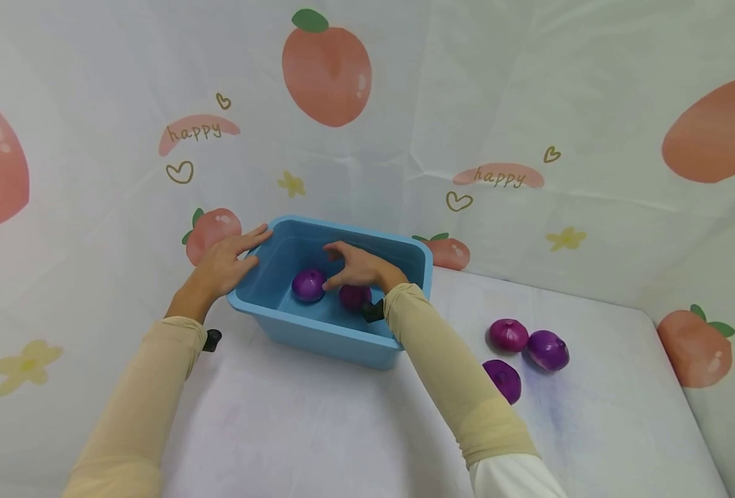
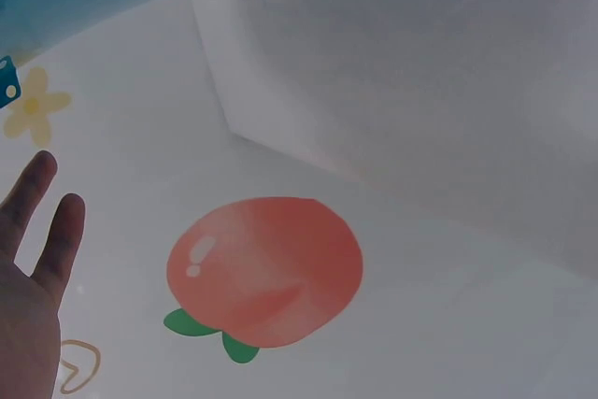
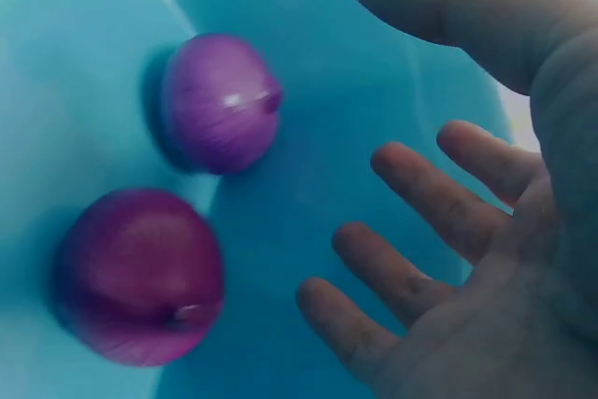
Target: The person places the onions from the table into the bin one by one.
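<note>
A blue bin (image 1: 326, 339) stands near the wall cloth, holding a purple onion (image 1: 308, 285) and a darker onion (image 1: 355, 297). My left hand (image 1: 222, 266) rests on the bin's left rim, fingers extended; part of that hand (image 2: 33, 296) shows in the left wrist view. Inside the bin, my right hand (image 1: 359, 266) hovers over the darker onion with fingers spread and nothing held. In the right wrist view this hand (image 3: 467, 231) is apart from the lighter onion (image 3: 221, 104) and the darker onion (image 3: 140, 276).
Right of the bin, a reddish onion (image 1: 508, 335), a purple onion (image 1: 547, 350) and another onion (image 1: 503, 381), partly behind the right sleeve, lie on the white tabletop (image 1: 616, 408). A fruit-printed cloth (image 1: 367, 166) hangs behind the bin.
</note>
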A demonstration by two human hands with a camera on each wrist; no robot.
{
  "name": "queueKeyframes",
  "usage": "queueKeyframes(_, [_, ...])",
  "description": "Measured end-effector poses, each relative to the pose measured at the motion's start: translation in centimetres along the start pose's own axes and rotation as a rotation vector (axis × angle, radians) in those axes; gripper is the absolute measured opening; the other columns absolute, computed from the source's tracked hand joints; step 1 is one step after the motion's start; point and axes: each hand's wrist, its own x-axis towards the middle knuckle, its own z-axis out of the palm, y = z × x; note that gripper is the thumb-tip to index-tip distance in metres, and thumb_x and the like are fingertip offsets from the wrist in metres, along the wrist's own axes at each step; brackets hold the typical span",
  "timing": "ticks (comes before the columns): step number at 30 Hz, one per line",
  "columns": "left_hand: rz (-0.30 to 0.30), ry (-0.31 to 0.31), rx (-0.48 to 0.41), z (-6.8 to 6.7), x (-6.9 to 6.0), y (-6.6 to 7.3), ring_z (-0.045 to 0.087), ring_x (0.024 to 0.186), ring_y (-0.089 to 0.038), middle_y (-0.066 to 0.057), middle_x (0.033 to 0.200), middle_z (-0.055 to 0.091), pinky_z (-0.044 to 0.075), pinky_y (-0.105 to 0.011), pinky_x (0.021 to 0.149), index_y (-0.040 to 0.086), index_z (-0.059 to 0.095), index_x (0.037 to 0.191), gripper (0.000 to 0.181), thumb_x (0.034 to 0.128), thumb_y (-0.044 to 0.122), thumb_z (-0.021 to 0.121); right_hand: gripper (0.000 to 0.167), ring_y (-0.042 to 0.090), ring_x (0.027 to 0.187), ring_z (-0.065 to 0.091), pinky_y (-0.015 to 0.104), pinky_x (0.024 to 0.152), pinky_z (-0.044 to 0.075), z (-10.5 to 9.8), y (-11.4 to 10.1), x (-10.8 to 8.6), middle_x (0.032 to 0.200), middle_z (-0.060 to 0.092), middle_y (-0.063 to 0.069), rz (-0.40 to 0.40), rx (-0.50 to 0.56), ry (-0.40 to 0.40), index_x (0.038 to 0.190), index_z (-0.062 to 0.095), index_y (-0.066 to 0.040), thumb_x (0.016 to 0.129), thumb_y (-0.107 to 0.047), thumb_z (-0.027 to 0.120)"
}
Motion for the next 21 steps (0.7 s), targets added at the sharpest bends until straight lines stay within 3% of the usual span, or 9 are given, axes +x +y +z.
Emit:
queueKeyframes(9, [0.004,-0.001,-0.017,0.2,-0.1,-0.1,0.028,0.156,-0.039,0.002,0.167,0.035,0.027,-0.068,0.120,0.029,0.042,0.156,0.054,0.1022,0.025,0.044,0.084,0.033,0.154,0.032,0.052,0.123,0.035,-1.9,-1.1,-2.2,0.160,0.043,0.004,-0.097,0.107,0.077,0.162,0.025,-0.021,0.093,-0.036,0.071])
queueKeyframes(17, [-0.001,0.002,-0.046,0.1,0.1,0.1,0.030,0.156,-0.037,0.002,0.167,0.036,0.029,-0.068,0.120,0.028,0.043,0.156,0.055,0.1009,0.024,0.044,0.076,0.032,0.154,0.032,0.055,0.123,0.033,-3.6,-1.1,-6.8,0.159,0.044,0.003,-0.183,0.062,0.193,0.160,0.027,-0.027,0.096,-0.037,0.068])
queueKeyframes(21, [-0.011,-0.004,-0.040,-0.1,-0.1,0.2,0.029,0.156,-0.038,0.002,0.167,0.035,0.028,-0.068,0.120,0.028,0.043,0.156,0.055,0.1010,0.024,0.044,0.075,0.025,0.153,0.034,0.056,0.124,0.032,-4.2,-0.7,-8.8,0.158,0.045,0.003,-0.212,0.033,0.241,0.159,0.030,-0.025,0.096,-0.033,0.069])
